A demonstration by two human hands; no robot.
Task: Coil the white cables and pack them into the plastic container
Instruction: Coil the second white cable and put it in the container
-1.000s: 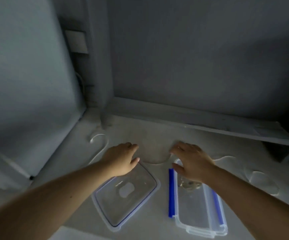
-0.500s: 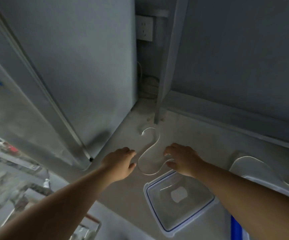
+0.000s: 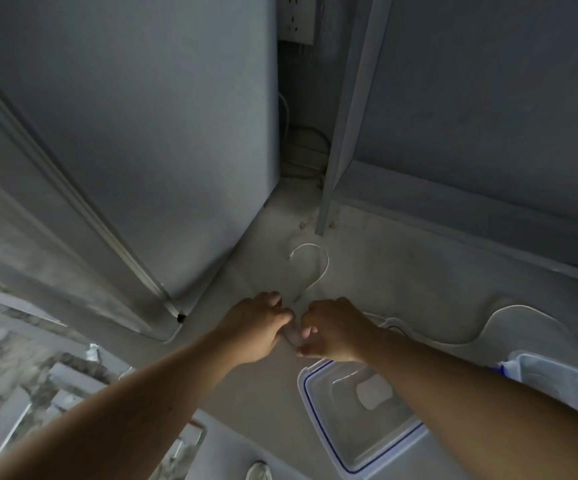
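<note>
A thin white cable (image 3: 319, 259) lies on the pale table in a hook shape, and its near end runs down between my hands. My left hand (image 3: 258, 327) and my right hand (image 3: 337, 329) meet over it, fingers curled and pinching the cable between them. A second white cable (image 3: 509, 311) snakes across the table to the right. The clear lid with a blue seal (image 3: 318, 415) lies flat under my right forearm. The clear plastic container (image 3: 557, 375) with blue clips stands at the right edge, partly cut off.
A tall grey cabinet (image 3: 162, 140) stands close on the left, with its corner near my left hand. A metal shelf post (image 3: 325, 202) and low ledge run behind the cable. A wall socket (image 3: 296, 22) sits up top. The table's edge drops off at the lower left.
My view has swung left, so the lid and container sit further right. Both hands have come together from either side of the cable and closed on it.
</note>
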